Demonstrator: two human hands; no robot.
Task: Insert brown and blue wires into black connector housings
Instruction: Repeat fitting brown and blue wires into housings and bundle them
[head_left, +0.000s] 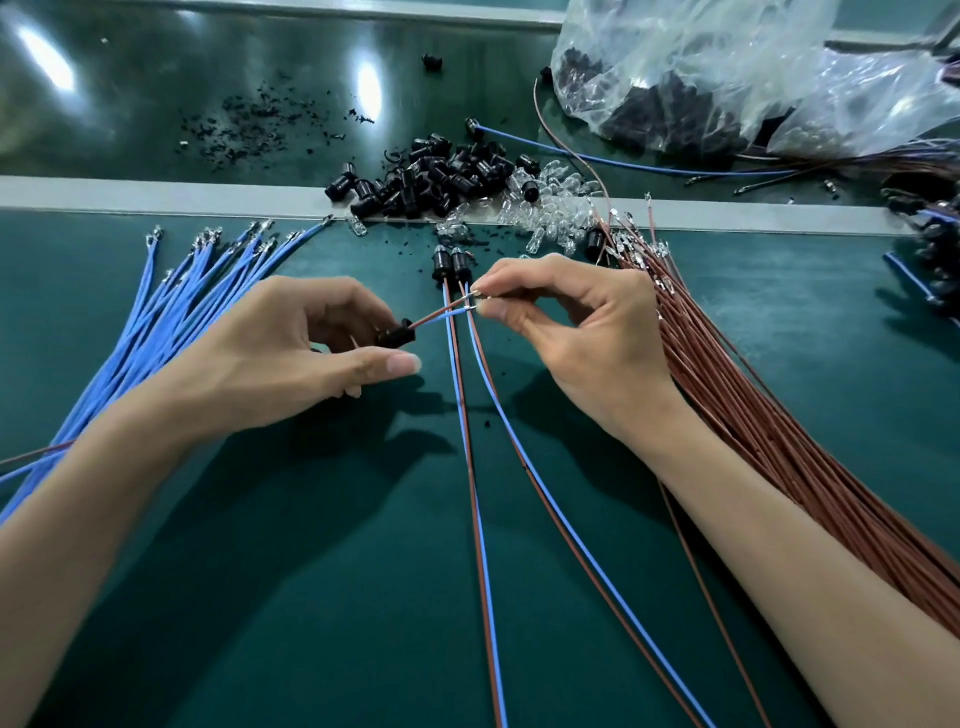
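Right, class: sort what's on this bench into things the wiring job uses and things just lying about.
Job: left hand gripping a black housing; right hand pinching the brown and blue wire ends; blue wire bundle; brown wire bundle; housing pile.
Lying about: clear bulbs; plastic bag; black crumbs.

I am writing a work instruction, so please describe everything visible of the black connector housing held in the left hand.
The black connector housing is a small, dark piece that looks like plastic, roughly cylindrical, held nearly level a little above the green mat. The left hand grips it with curled fingers, which hide its left part. The brown and blue wires leave its right end side by side and rise to the right hand, which pinches them at its fingertips.
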